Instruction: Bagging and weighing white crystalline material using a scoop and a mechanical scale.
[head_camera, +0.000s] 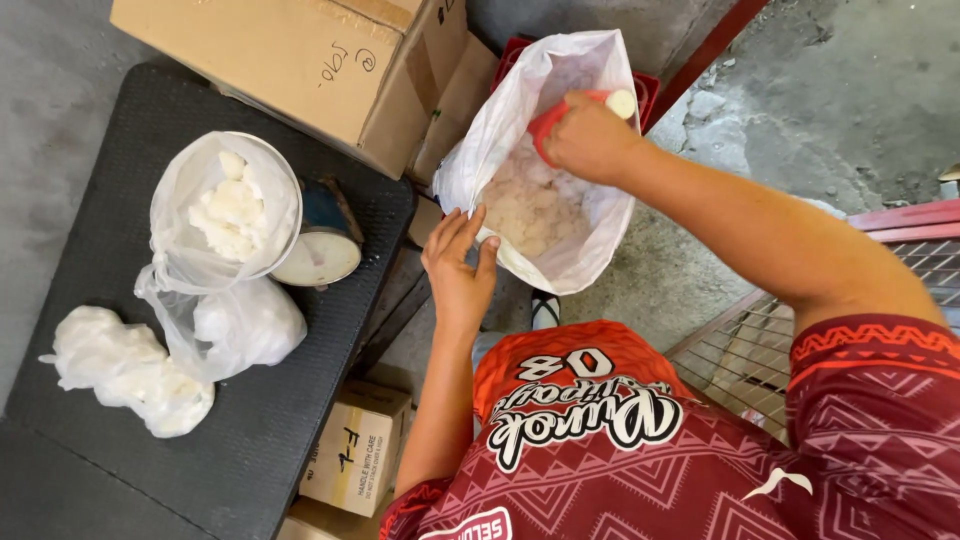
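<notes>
My right hand grips the handle of a red scoop that reaches down into a large white sack of white lumps. My left hand holds the sack's near rim with its fingers on the edge. The scoop's bowl is mostly hidden behind my hand. On the black table a clear plastic bag part filled with white lumps sits on a small weighing scale.
Two filled, tied bags lie at the table's left and middle. A big cardboard box stands at the far end. Small cardboard boxes sit below the table. A red wire-mesh frame is at the right.
</notes>
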